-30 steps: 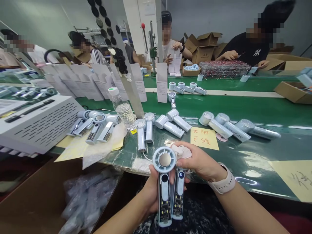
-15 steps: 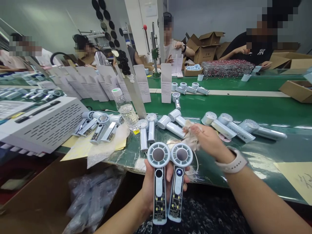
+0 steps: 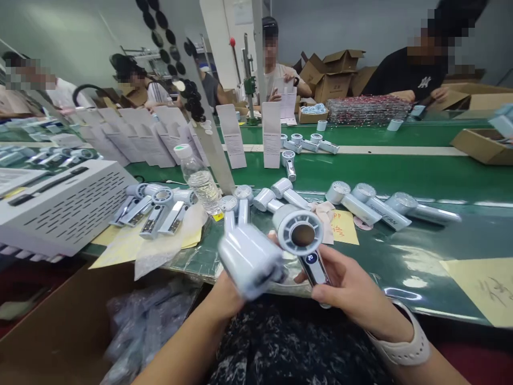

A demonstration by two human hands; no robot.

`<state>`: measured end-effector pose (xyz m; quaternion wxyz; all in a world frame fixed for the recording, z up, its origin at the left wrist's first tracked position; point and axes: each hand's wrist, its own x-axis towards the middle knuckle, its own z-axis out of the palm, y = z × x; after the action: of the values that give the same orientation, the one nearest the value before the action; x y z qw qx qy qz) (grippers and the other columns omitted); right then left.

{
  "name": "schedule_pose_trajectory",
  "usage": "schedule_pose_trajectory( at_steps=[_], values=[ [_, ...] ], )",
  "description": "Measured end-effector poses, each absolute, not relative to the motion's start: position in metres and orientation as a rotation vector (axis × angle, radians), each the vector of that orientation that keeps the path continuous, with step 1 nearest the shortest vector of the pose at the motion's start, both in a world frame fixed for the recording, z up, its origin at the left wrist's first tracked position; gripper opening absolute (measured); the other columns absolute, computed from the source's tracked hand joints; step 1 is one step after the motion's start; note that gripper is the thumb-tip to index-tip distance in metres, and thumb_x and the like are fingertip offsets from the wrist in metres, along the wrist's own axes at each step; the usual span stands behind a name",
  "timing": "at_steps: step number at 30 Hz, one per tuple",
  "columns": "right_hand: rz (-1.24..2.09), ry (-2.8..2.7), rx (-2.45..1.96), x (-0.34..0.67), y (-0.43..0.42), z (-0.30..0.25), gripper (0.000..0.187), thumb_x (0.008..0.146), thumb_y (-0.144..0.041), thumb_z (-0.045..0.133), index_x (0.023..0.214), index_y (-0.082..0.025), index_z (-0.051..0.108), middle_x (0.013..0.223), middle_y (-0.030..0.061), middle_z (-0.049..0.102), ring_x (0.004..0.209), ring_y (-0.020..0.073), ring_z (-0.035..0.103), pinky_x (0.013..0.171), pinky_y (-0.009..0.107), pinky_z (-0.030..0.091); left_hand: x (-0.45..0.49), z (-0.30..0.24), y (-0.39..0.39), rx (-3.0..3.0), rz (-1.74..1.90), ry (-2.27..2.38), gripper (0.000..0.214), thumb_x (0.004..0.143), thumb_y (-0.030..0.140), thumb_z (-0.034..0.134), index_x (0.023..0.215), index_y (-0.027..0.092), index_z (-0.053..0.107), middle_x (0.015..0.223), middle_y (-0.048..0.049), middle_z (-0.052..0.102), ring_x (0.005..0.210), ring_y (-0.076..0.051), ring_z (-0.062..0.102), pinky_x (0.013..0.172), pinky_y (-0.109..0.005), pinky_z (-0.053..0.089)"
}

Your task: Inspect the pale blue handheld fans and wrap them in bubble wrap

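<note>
My right hand [image 3: 352,283] grips the handle of a light-blue handheld fan [image 3: 320,270], its round head facing me and a small display lit. My left hand [image 3: 228,291] holds a second handheld fan [image 3: 248,259], which is smeared by motion and tilted; it hides most of the fingers. A crumpled pale cloth [image 3: 325,222] lies on the bench just beyond the right fan, beside a yellow note [image 3: 345,227]. More fans [image 3: 395,211] lie in a row at the right, and others [image 3: 154,208] are piled at the left.
A water bottle [image 3: 200,184] stands by a metal post [image 3: 218,160]. At the left sits a white slotted box [image 3: 68,206]. Below the bench edge, an open carton [image 3: 48,321] holds plastic-wrapped items. Several people work across the green bench [image 3: 401,174].
My right hand has put down the cloth and taken one of the two fans from my left hand. The fan in my left hand has swung over to the left.
</note>
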<state>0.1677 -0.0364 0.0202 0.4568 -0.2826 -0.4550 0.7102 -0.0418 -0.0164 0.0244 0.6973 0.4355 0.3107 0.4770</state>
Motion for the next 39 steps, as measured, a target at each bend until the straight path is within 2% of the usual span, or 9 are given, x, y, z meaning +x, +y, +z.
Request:
schedule_pose_trajectory(
  at_steps=[2, 4, 7, 9, 14, 18, 23, 33, 39],
  values=[
    [1.682, -1.063, -0.785, 0.174, -0.037, 0.014, 0.049, 0.081, -0.033, 0.078, 0.125, -0.029, 0.057, 0.102, 0.0020, 0.059, 0.086, 0.0182, 0.056, 0.084, 0.031, 0.047, -0.034, 0.014, -0.016, 0.886, 1.080, 0.622, 0.054, 0.082, 0.055, 0.063, 0.127, 0.026, 0.055, 0.098, -0.0064, 0.056, 0.089, -0.018, 0.056, 0.086, -0.033, 0.048],
    [1.662, -0.984, -0.809, 0.176, -0.041, 0.008, 0.039, 0.088, -0.038, 0.070, 0.122, -0.026, 0.055, 0.100, 0.0026, 0.057, 0.079, 0.0163, 0.053, 0.072, 0.028, 0.047, -0.027, 0.008, -0.019, 0.832, 1.035, 0.518, 0.051, 0.083, 0.045, 0.067, 0.128, 0.027, 0.051, 0.096, -0.0041, 0.051, 0.084, -0.014, 0.054, 0.079, -0.030, 0.048],
    [1.650, -0.966, -0.783, 0.174, -0.049, 0.002, 0.036, 0.093, -0.038, 0.063, 0.123, -0.024, 0.050, 0.107, 0.0055, 0.057, 0.086, 0.0175, 0.055, 0.075, 0.029, 0.048, -0.022, 0.009, -0.025, 0.883, 0.939, 0.393, 0.049, 0.081, 0.022, 0.068, 0.126, 0.027, 0.048, 0.093, -0.0022, 0.047, 0.081, -0.012, 0.054, 0.074, -0.027, 0.048],
    [1.662, -0.991, -0.739, 0.172, -0.052, 0.003, 0.038, 0.094, -0.037, 0.063, 0.126, -0.023, 0.047, 0.110, 0.0069, 0.057, 0.090, 0.0189, 0.056, 0.078, 0.031, 0.049, -0.020, 0.014, -0.028, 0.932, 0.890, 0.361, 0.044, 0.085, 0.025, 0.064, 0.126, 0.025, 0.046, 0.094, -0.0026, 0.047, 0.079, -0.012, 0.056, 0.071, -0.029, 0.050],
    [1.659, -1.012, -0.737, 0.169, -0.053, 0.007, 0.036, 0.095, -0.037, 0.061, 0.124, -0.022, 0.045, 0.098, 0.0045, 0.055, 0.079, 0.0162, 0.055, 0.069, 0.028, 0.050, -0.017, 0.021, -0.029, 1.030, 0.879, 0.436, 0.036, 0.089, 0.029, 0.061, 0.121, 0.023, 0.045, 0.094, -0.0012, 0.047, 0.074, -0.010, 0.058, 0.071, -0.028, 0.050],
    [1.663, -0.959, -0.795, 0.167, -0.053, 0.005, 0.036, 0.095, -0.038, 0.061, 0.123, -0.023, 0.044, 0.102, 0.0050, 0.055, 0.084, 0.0175, 0.054, 0.074, 0.029, 0.049, -0.014, 0.020, -0.028, 1.015, 0.879, 0.472, 0.041, 0.089, 0.028, 0.061, 0.125, 0.026, 0.041, 0.100, -0.0030, 0.046, 0.082, -0.012, 0.059, 0.073, -0.028, 0.049],
    [1.708, -0.872, -0.782, 0.166, -0.054, 0.000, 0.033, 0.093, -0.037, 0.063, 0.117, -0.021, 0.047, 0.099, 0.0049, 0.054, 0.079, 0.0175, 0.052, 0.069, 0.030, 0.048, -0.013, 0.021, -0.029, 0.914, 0.880, 0.431, 0.056, 0.083, 0.039, 0.066, 0.131, 0.025, 0.041, 0.101, -0.0044, 0.045, 0.085, -0.016, 0.056, 0.074, -0.031, 0.049],
    [1.703, -0.782, -0.835, 0.167, -0.057, -0.005, 0.033, 0.090, -0.036, 0.065, 0.116, -0.020, 0.053, 0.093, 0.0049, 0.057, 0.075, 0.0169, 0.051, 0.066, 0.027, 0.049, -0.014, 0.011, -0.028, 0.926, 0.890, 0.508, 0.050, 0.081, 0.023, 0.067, 0.125, 0.024, 0.042, 0.096, -0.0024, 0.047, 0.077, -0.012, 0.057, 0.069, -0.029, 0.048],
    [1.646, -0.810, -0.875, 0.166, -0.057, -0.010, 0.022, 0.095, -0.041, 0.058, 0.102, -0.020, 0.059, 0.090, 0.0042, 0.056, 0.067, 0.0139, 0.051, 0.056, 0.023, 0.048, -0.011, 0.002, -0.023, 0.811, 0.972, 0.666, 0.043, 0.081, 0.033, 0.066, 0.115, 0.021, 0.042, 0.087, 0.0000, 0.050, 0.068, -0.011, 0.055, 0.063, -0.027, 0.048]
  ],
)
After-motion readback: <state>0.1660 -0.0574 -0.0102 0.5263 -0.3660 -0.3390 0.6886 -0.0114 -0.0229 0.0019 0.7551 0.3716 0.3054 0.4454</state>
